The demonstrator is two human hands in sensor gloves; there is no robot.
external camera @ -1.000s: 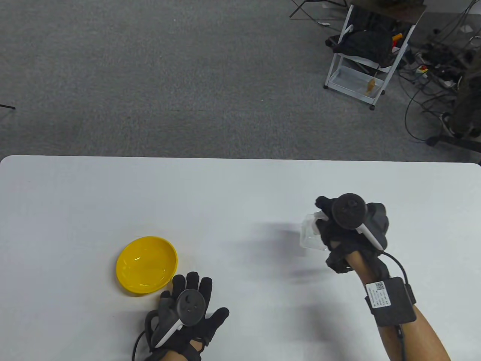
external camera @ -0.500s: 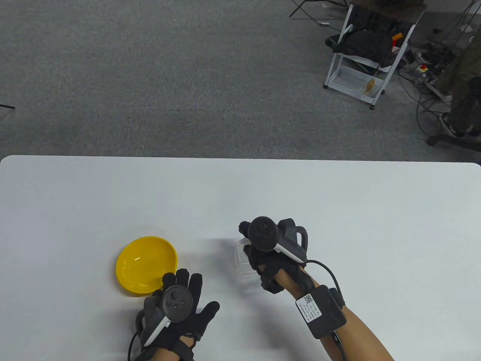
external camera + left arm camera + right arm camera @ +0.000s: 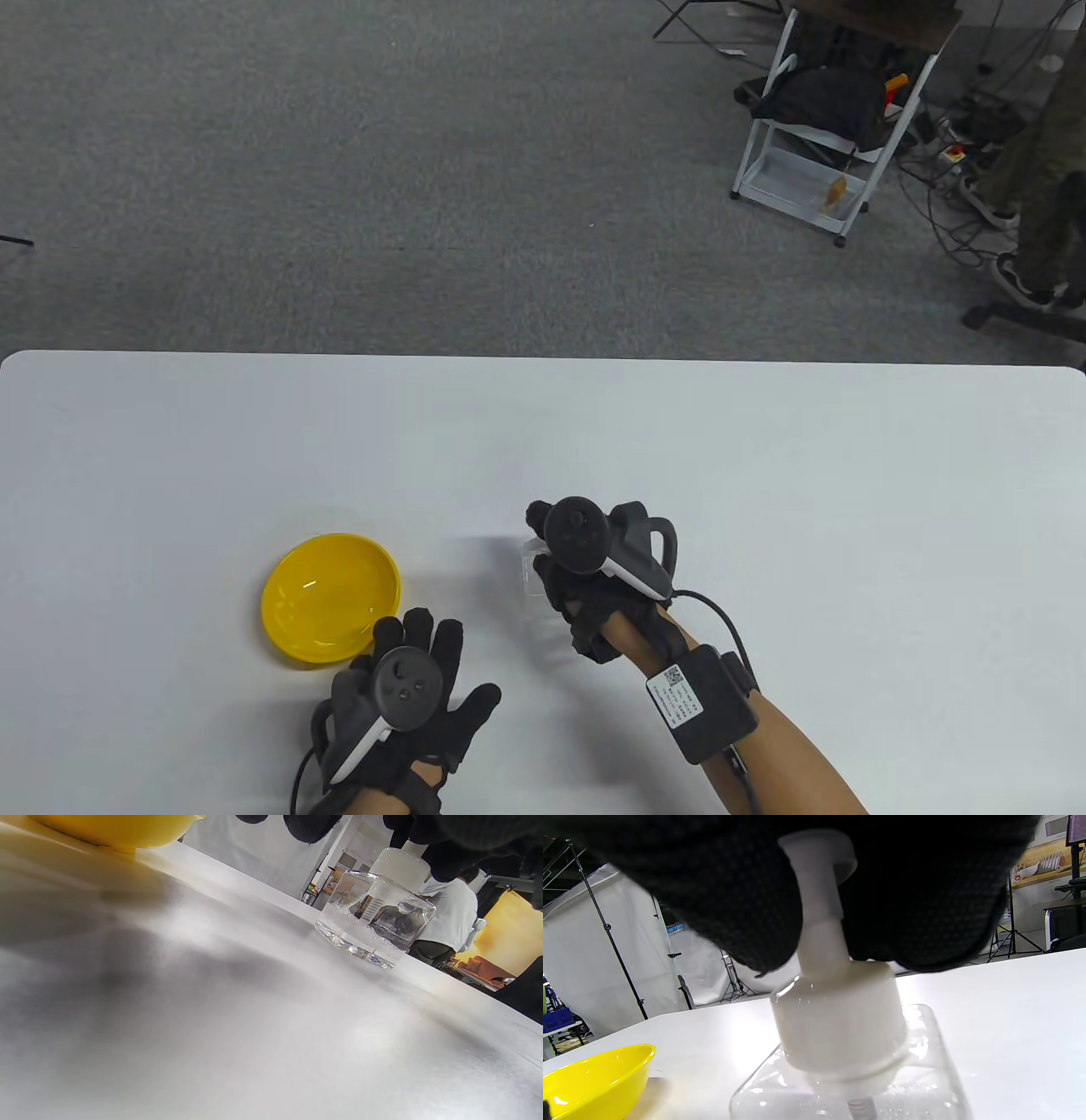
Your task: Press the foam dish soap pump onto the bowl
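Soap bottle (image 3: pixel 840 1052), a clear squarish dispenser with a white collar and white pump stem, stands upright on the white table (image 3: pixel 764 441), its long axis vertical; in the left wrist view its base (image 3: pixel 360 950) rests flat on the tabletop, with foam bubbles along the liquid line. Which way the nozzle points cannot be told, since the glove covers the pump head. The right hand (image 3: pixel 594 577) is wrapped down over the pump top, black-gloved fingers (image 3: pixel 734 899) curled on both sides of the stem (image 3: pixel 818 921), holding the pump head from above. In the table view the bottle sits in the lower middle of the frame, mostly hidden beneath that hand.

To its left, well apart, lies the yellow bowl (image 3: pixel 331 598), in the lower left of the frame. The left hand (image 3: pixel 416 705) rests palm down with its fingers spread and holds nothing, its fingertips just beside the bowl's near rim.

A white label with a QR code (image 3: pixel 676 692) sits on the black box strapped to the right forearm; its small print is unreadable.
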